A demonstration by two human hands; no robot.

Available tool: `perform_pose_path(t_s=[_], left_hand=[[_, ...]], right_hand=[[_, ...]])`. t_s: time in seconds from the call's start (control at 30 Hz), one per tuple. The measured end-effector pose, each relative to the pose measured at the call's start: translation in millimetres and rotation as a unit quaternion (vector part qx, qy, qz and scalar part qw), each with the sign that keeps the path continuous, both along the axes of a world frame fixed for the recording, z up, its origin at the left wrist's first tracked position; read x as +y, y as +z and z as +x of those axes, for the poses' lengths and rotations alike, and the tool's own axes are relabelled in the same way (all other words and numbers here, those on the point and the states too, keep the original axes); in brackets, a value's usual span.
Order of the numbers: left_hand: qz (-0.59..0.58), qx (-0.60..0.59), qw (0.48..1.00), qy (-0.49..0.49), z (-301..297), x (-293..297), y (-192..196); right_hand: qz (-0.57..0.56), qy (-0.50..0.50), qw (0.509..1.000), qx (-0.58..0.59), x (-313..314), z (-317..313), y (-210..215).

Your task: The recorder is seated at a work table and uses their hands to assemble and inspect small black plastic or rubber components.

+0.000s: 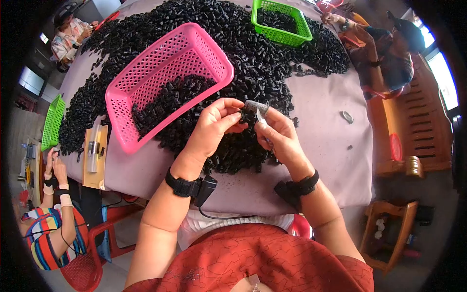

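Note:
Both of my hands meet over the near edge of a large pile of small black pieces (233, 151). My left hand (214, 121) is closed in a pinch, with a small black piece (246, 117) between its fingertips and my right hand. My right hand (282, 136) is closed on a small, pale, pointed blade (260, 117), its tip up by the black piece. A grey speckled sleeve-like thing (256, 106) lies at the right index fingertip; whether it is worn or held I cannot tell. Black bands sit on both wrists.
A pink basket (127, 141), partly filled with black pieces, stands tilted left of my hands. Green baskets (284, 38) stand far right and at the left edge. A wooden board (92, 175) lies left. A grey scrap (346, 117) lies right. Other people sit around the table.

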State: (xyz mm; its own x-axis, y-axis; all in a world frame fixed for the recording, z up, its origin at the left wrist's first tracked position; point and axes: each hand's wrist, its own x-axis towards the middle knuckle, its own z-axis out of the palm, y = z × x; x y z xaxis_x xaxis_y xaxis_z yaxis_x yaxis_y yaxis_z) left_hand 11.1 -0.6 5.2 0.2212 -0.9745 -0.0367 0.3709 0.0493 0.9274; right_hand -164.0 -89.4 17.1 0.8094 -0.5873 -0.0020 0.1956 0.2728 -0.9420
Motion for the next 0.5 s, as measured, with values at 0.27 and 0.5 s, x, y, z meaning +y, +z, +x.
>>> perform_pose_path(t_s=[0.27,0.5], left_hand=[[0.007,0.131,0.991,-0.033,-5.1,3.5,2.8],[0.005,0.209,0.974,-0.088,0.8,1.6,-5.7]], right_hand=[[0.000,0.106,0.994,-0.003,3.8,-2.8,1.4],[0.019,0.129,0.991,-0.007,-1.8,-3.2,1.9]])
